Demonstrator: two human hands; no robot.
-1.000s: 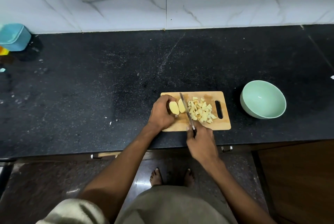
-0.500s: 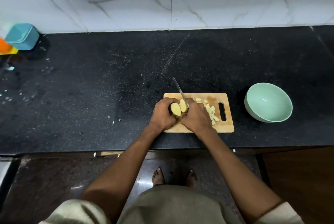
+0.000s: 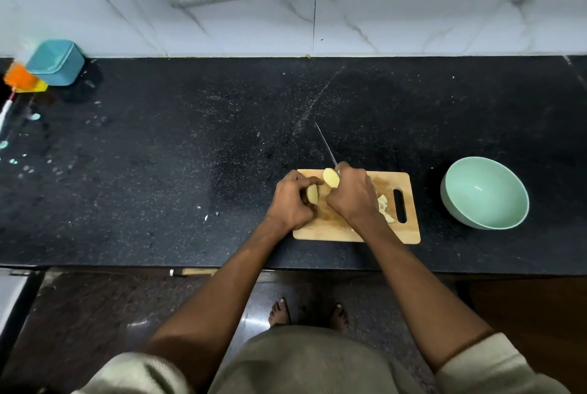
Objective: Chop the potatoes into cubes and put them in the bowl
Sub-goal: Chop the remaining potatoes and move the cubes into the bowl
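Black tabletop [image 3: 190, 171], wooden board [image 3: 409, 231]. Left hand [image 3: 290, 201] grips potato piece [image 3: 312, 194]; right hand [image 3: 352, 199] grips knife [image 3: 325, 144] and second piece [image 3: 331, 177]. Cubes [image 3: 384, 207] beside right hand, bowl [image 3: 484, 193] further right. Risk: blade near fingers, slip cuts.

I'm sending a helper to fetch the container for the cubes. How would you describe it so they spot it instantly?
On the black speckled stone counter, look just right of the light wooden cutting board where the two hands work. There stands the pale mint-green round bowl, apart from the board. Unlike the boxy blue container at the far left by the wall, it is round, open and nothing shows inside.
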